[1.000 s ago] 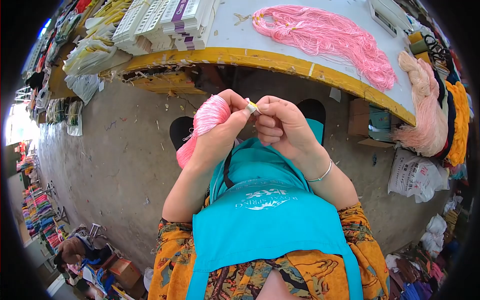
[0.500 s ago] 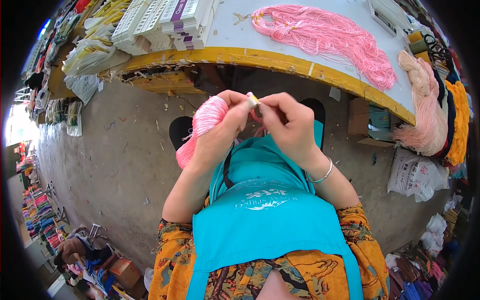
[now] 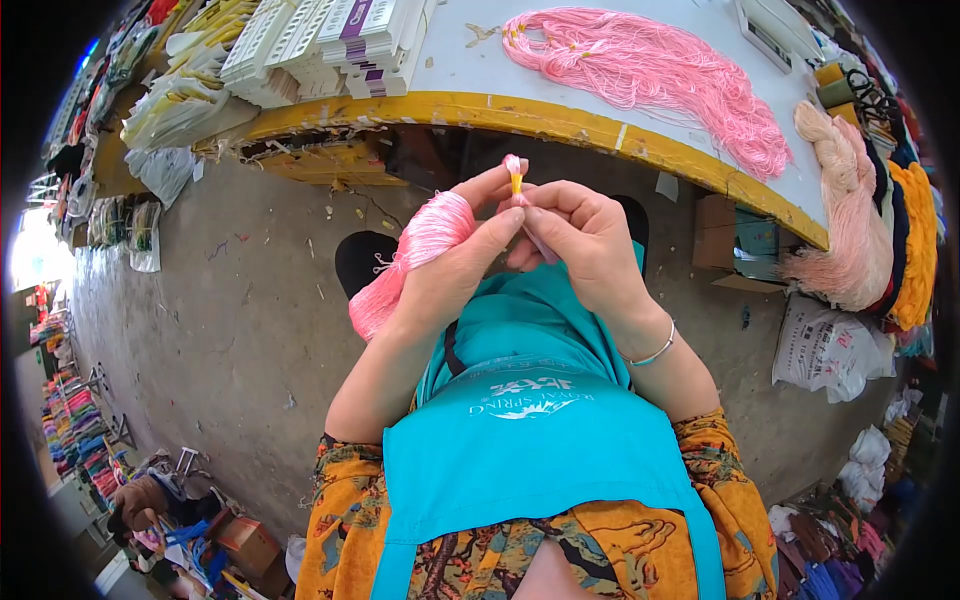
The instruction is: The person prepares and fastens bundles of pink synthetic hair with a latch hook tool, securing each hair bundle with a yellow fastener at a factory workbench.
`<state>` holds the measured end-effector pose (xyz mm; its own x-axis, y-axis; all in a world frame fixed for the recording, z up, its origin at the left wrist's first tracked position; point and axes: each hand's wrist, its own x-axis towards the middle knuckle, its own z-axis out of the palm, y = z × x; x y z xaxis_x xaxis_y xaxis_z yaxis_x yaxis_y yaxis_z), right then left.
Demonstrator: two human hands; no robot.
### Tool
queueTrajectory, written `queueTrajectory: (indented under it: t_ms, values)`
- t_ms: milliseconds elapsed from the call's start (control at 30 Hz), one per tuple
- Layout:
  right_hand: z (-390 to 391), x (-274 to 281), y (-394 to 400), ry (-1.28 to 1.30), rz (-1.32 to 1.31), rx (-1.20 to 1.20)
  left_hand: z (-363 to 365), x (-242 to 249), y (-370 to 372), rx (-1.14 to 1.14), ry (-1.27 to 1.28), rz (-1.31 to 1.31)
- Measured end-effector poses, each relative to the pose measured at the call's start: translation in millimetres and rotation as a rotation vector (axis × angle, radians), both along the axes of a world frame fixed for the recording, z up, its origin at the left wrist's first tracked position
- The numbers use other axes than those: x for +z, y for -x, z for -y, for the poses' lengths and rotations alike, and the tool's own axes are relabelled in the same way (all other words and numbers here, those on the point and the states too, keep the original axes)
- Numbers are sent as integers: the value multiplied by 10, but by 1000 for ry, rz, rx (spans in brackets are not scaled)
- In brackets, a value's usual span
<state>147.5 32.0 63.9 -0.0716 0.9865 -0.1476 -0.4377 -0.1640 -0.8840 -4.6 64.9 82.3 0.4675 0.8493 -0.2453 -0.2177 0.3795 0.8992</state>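
A bundle of pink thread (image 3: 432,235) hangs over the back of my left hand (image 3: 450,280) and down its outer side. The fingers of that hand are closed on the thread's narrow end. A small pink loop with a yellow band (image 3: 517,187) sticks up above the fingertips. My right hand (image 3: 592,245) pinches the thread just below the band, its thumb meeting my left thumb. What lies between the right fingers is partly hidden. Both hands are held over my lap, in front of the turquoise apron (image 3: 540,420).
Ahead stands a table with a worn yellow edge (image 3: 480,105). On it lie a large pink thread hank (image 3: 650,75) and stacks of white cards (image 3: 370,40). Pale pink and orange hanks (image 3: 912,245) hang at the right. A white plastic bag (image 3: 835,345) sits on the floor below them.
The yellow-banded loop now stands upright above my fingertips; before, it was tilted and pinched between both hands. My right hand has shifted slightly down, and its fingers have closed in below the band.
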Motion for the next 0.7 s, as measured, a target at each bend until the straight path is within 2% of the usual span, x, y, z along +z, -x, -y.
queueTrajectory:
  t_ms: [33, 100, 200, 533, 567, 633, 700]
  values:
    - [6, -2, 13, 2, 27, 4, 31, -80, -27, 96, -66, 45]
    - [10, -3, 30, -13, 78, -14, 14, -124, 18, 50, -47, 62]
    - [11, -24, 43, -44, 164, -42, 8, -132, 24, 134, -25, 91]
    - [22, -82, 63, -164, 361, -95, -46, -141, 83, 81, -279, -162]
    - [17, -68, 55, -163, 363, -96, -45, -134, 79, 73, -287, -183]
    - [-17, -26, 44, -60, 190, -144, -56, -138, 60, 79, -231, -110]
    - [-29, -21, -4, -88, 225, -103, -56, -109, 53, 87, -176, -40]
